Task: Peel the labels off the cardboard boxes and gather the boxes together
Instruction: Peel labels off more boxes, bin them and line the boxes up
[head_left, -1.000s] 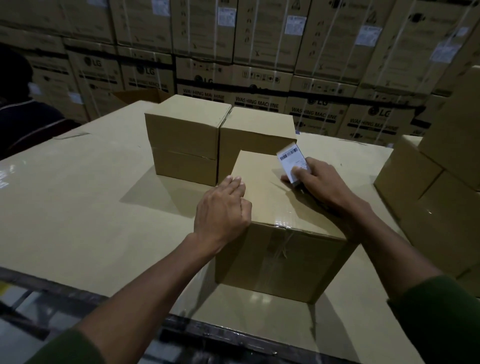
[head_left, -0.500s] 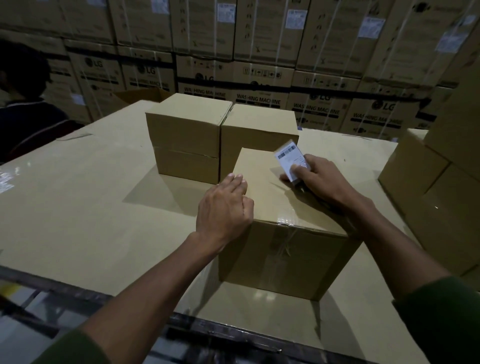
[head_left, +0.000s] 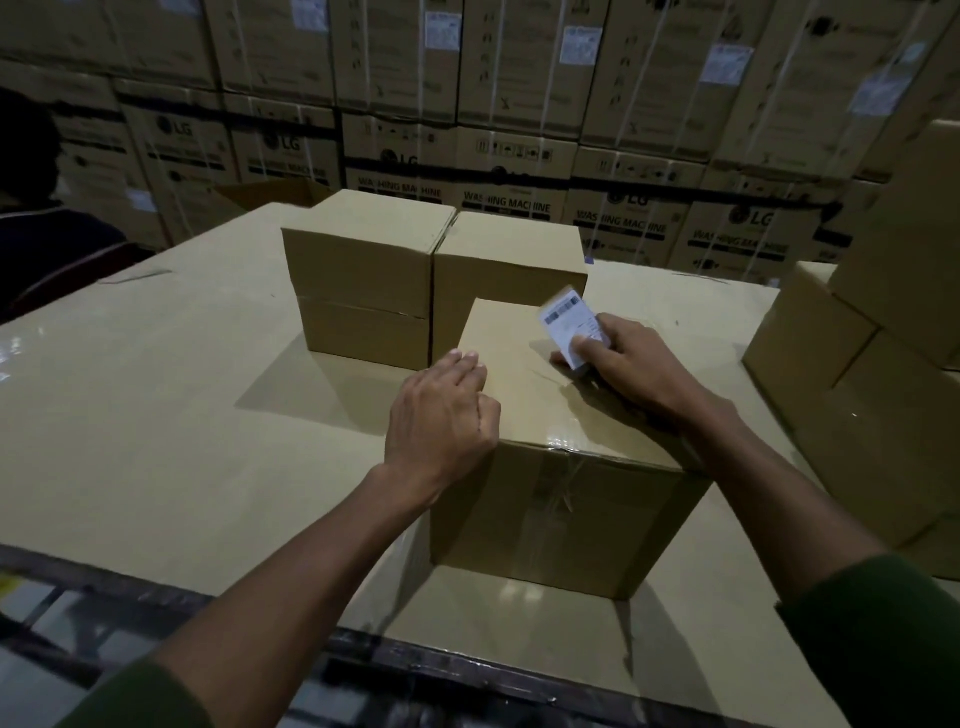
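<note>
1. Right hand (head_left: 634, 364): fingers (head_left: 587, 345) curled, pinching a white rectangular paper label w/ barcode print (head_left: 569, 325). The label stands up off the box top, its upper part blurred, its lower edge hidden behind the thumb; can't tell if it's still stuck there.
2. Left hand (head_left: 441, 421): rests on the near-left top edge of the plain brown cardboard box sealed w/ clear tape (head_left: 561, 499). Fingers lie close together, extended over the box's left side, thumb tucked on top. It presses the box, no grip around it.
3. That box sits directly under both sets of fingers, on the tabletop covered in flat tan cardboard sheet (head_left: 156, 415).
4. Just beyond the left fingertips: a taller brown cardboard box w/ a horizontal seam (head_left: 358, 291). Beside it, beyond the right fingers, a second plain brown box (head_left: 498, 260); the two touch side by side, and the near box butts against the second one.
5. Right of the right fingers, well apart: a stack of brown cartons (head_left: 883, 364).
6. Far beyond the fingers: a wall of printed washing-machine cartons w/ white straps (head_left: 519, 130).
7. Far left: part of a seated person in dark clothes (head_left: 47, 249).
</note>
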